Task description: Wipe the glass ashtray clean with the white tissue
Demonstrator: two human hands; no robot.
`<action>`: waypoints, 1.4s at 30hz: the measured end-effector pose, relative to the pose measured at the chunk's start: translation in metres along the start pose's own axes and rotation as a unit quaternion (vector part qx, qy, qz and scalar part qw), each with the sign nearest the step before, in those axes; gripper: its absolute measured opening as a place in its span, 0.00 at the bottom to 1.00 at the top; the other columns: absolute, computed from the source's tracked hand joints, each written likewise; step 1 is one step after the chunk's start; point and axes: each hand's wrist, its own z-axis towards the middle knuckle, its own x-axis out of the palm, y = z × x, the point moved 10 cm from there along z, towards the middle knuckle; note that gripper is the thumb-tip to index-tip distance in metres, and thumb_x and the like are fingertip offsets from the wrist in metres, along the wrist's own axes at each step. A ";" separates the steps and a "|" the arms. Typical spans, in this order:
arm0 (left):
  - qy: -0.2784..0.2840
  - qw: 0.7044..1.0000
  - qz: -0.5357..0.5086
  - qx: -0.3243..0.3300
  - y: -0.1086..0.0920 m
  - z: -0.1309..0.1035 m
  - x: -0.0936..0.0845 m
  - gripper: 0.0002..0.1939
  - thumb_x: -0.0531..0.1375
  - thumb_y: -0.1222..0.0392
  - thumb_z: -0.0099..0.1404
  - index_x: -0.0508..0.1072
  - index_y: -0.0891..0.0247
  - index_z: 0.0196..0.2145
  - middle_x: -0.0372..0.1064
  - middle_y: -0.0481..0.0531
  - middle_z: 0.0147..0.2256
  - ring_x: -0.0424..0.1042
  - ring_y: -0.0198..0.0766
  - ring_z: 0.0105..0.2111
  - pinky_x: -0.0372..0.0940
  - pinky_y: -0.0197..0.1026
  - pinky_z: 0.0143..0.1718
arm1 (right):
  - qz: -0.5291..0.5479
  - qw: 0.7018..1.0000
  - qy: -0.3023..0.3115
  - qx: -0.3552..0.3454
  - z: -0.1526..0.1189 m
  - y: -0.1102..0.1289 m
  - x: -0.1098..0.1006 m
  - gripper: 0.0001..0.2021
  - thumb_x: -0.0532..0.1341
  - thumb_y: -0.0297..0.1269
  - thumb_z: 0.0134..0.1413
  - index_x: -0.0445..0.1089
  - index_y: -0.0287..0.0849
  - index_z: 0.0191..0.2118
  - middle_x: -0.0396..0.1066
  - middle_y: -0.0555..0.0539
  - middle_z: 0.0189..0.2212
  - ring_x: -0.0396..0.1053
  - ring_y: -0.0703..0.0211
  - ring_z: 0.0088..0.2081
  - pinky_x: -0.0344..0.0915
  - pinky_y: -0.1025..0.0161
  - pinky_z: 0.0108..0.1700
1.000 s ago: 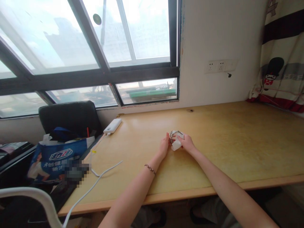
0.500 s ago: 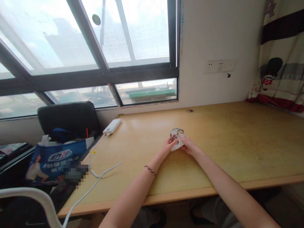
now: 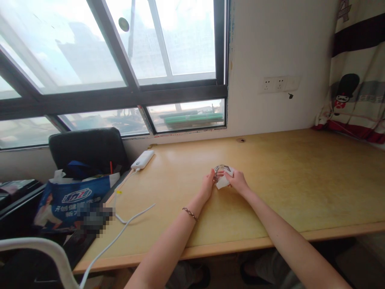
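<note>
Above the middle of the table (image 3: 192,224), both hands meet at a small shiny ring-shaped band (image 3: 217,170), dark and silvery; its exact kind is too small to make out. My left hand (image 3: 209,182) grips the band's left side, thumb up. In my right hand (image 3: 239,181) is a white tissue (image 3: 223,181), pinched under the thumb and lying against the band's right side. Part of the band is hidden behind the tissue and fingers. A braided bracelet circles my left wrist.
A white power bank (image 3: 142,159) with a white cable (image 3: 132,218) lies at the table's left side. Beyond that edge are a black chair (image 3: 88,146) and a blue bag (image 3: 75,200). A white curved tube (image 3: 39,245) crosses the lower left; a patterned curtain (image 3: 355,88) hangs at right.
My left hand has turned more upright on the band's left side. My right hand has shifted slightly up with the tissue, which now covers more of the band's right part.
</note>
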 end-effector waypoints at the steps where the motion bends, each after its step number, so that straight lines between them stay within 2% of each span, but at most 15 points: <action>1: 0.000 1.000 -0.003 0.000 0.000 0.000 0.000 0.32 0.51 0.38 0.53 0.72 0.72 0.37 0.71 0.62 0.34 0.70 0.45 0.33 0.63 0.44 0.35 | -0.009 1.000 0.004 -0.008 0.000 0.001 0.002 0.15 0.52 0.43 0.49 0.68 0.38 0.35 0.70 0.47 0.23 0.65 0.62 0.22 0.58 0.70 0.23; 4: 0.002 1.000 0.003 -0.011 0.002 -0.001 0.001 0.31 0.53 0.39 0.52 0.72 0.72 0.38 0.72 0.62 0.32 0.71 0.45 0.30 0.63 0.44 0.33 | -0.029 0.999 -0.006 -0.025 0.002 0.002 0.002 0.14 0.51 0.41 0.50 0.69 0.38 0.35 0.71 0.46 0.25 0.66 0.61 0.26 0.58 0.68 0.28; 6: 0.015 1.000 0.010 -0.002 0.000 -0.001 0.005 0.31 0.53 0.38 0.51 0.73 0.72 0.37 0.71 0.62 0.33 0.71 0.45 0.32 0.63 0.44 0.34 | -0.037 0.999 -0.023 -0.022 0.003 -0.001 0.000 0.15 0.50 0.42 0.50 0.69 0.38 0.33 0.72 0.45 0.26 0.67 0.60 0.27 0.59 0.68 0.29; 9: 0.030 0.999 0.018 0.021 -0.006 0.000 0.011 0.31 0.52 0.37 0.51 0.74 0.71 0.35 0.70 0.61 0.37 0.69 0.44 0.37 0.61 0.42 0.39 | -0.020 0.998 -0.047 0.032 0.005 -0.014 -0.004 0.19 0.48 0.46 0.51 0.69 0.37 0.27 0.70 0.44 0.21 0.66 0.60 0.23 0.58 0.67 0.25; 14: 0.060 0.997 0.045 -0.015 -0.001 -0.003 0.020 0.30 0.56 0.42 0.51 0.69 0.69 0.44 0.71 0.56 0.33 0.70 0.41 0.32 0.61 0.40 0.36 | 0.143 0.974 -0.009 0.173 0.002 -0.045 0.011 0.23 0.46 0.51 0.50 0.68 0.36 0.25 0.62 0.48 0.11 0.59 0.63 0.11 0.54 0.67 0.14; 16: 0.070 0.996 0.048 -0.014 -0.001 -0.004 0.022 0.30 0.57 0.44 0.52 0.67 0.70 0.46 0.71 0.57 0.32 0.69 0.40 0.31 0.60 0.39 0.35 | 0.213 0.958 0.007 0.193 0.000 -0.046 0.018 0.20 0.49 0.49 0.49 0.68 0.36 0.27 0.63 0.49 0.11 0.58 0.64 0.11 0.54 0.68 0.13; 19: 0.068 0.997 0.047 0.000 -0.003 -0.003 0.020 0.30 0.60 0.47 0.51 0.66 0.69 0.47 0.70 0.58 0.37 0.69 0.41 0.34 0.60 0.39 0.36 | 0.303 0.932 0.038 0.194 -0.002 -0.040 0.030 0.13 0.56 0.43 0.44 0.68 0.36 0.29 0.67 0.48 0.17 0.61 0.65 0.15 0.57 0.69 0.14; 22: 0.050 0.996 0.073 0.011 -0.003 -0.001 0.017 0.31 0.63 0.50 0.47 0.66 0.67 0.47 0.69 0.57 0.40 0.68 0.42 0.37 0.61 0.39 0.37 | 0.344 0.915 0.070 0.197 -0.005 -0.036 0.040 0.10 0.59 0.38 0.40 0.68 0.36 0.29 0.69 0.47 0.20 0.63 0.64 0.18 0.57 0.70 0.15; 24: 0.042 0.994 0.100 0.008 -0.001 -0.001 0.015 0.31 0.63 0.50 0.47 0.67 0.68 0.47 0.70 0.57 0.38 0.68 0.42 0.36 0.62 0.39 0.36 | 0.321 0.922 0.071 0.205 -0.007 -0.039 0.041 0.10 0.58 0.39 0.41 0.68 0.36 0.28 0.68 0.47 0.19 0.63 0.64 0.17 0.56 0.70 0.15; 27: 0.041 0.992 0.121 0.015 -0.002 -0.003 0.016 0.29 0.62 0.51 0.48 0.67 0.67 0.46 0.71 0.55 0.35 0.69 0.41 0.33 0.62 0.39 0.34 | 0.201 0.957 0.054 0.203 -0.006 -0.044 0.030 0.15 0.53 0.45 0.46 0.67 0.36 0.23 0.65 0.47 0.13 0.61 0.64 0.13 0.54 0.69 0.15; 29: 0.041 0.991 0.120 0.034 -0.006 -0.005 0.016 0.28 0.62 0.52 0.48 0.67 0.67 0.46 0.70 0.55 0.36 0.68 0.41 0.34 0.62 0.39 0.35 | 0.103 0.979 0.034 0.174 -0.003 -0.041 0.018 0.20 0.50 0.48 0.49 0.66 0.37 0.20 0.63 0.47 0.11 0.61 0.62 0.13 0.54 0.68 0.16; 31: 0.044 0.992 0.112 0.046 -0.010 -0.006 0.017 0.28 0.62 0.53 0.48 0.67 0.67 0.46 0.70 0.55 0.38 0.68 0.42 0.36 0.61 0.39 0.37 | 0.030 0.991 0.002 0.129 0.001 -0.032 0.005 0.21 0.48 0.49 0.50 0.67 0.38 0.21 0.65 0.46 0.12 0.63 0.61 0.16 0.55 0.68 0.19; 36: 0.026 0.995 0.092 0.024 -0.009 -0.005 0.010 0.27 0.57 0.46 0.52 0.69 0.67 0.44 0.70 0.55 0.36 0.68 0.42 0.37 0.61 0.40 0.39 | -0.110 0.991 -0.079 0.014 0.001 -0.003 -0.017 0.16 0.48 0.44 0.52 0.66 0.39 0.27 0.69 0.45 0.21 0.65 0.60 0.23 0.55 0.68 0.25; 42: -0.009 0.998 0.055 0.004 -0.003 -0.001 -0.002 0.30 0.52 0.38 0.52 0.74 0.72 0.34 0.71 0.60 0.34 0.69 0.43 0.35 0.62 0.42 0.37 | -0.162 0.984 -0.063 -0.051 -0.005 0.014 -0.012 0.10 0.49 0.38 0.52 0.64 0.39 0.31 0.68 0.45 0.23 0.65 0.60 0.25 0.54 0.68 0.27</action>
